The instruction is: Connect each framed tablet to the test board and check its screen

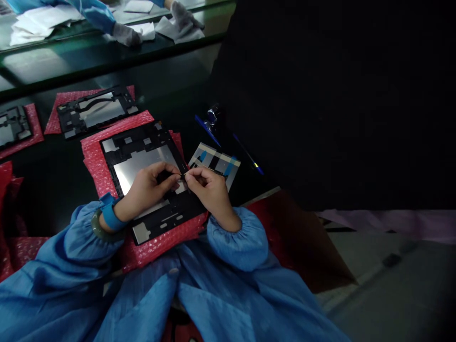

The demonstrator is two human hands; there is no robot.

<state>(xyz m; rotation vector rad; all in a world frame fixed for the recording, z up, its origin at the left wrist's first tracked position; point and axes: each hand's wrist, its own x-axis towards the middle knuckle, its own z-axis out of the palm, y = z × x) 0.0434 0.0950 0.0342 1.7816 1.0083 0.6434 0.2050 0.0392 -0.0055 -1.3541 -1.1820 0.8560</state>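
In front of me a tablet frame point(142, 162), black with a silver middle, lies on red bubble wrap point(98, 173). My left hand point(151, 185) reaches over it, thumb and index finger pinched near its right edge. Close beside, my right hand point(210, 190) is also pinched, its fingertips almost meeting the left ones. Whatever sits between the fingertips is too small to make out. Just behind my right hand lies a light sheet point(221, 164) bearing blue and black strips.
Farther left, two more tablet frames point(98, 110) point(12, 127) rest on red bubble wrap. A blue pen point(207, 130) lies beside a shiny round metal object point(213, 114); another pen point(249, 154) is to the right. Across the bench, a co-worker's gloved hands point(126, 34) are among white cloths point(42, 21).
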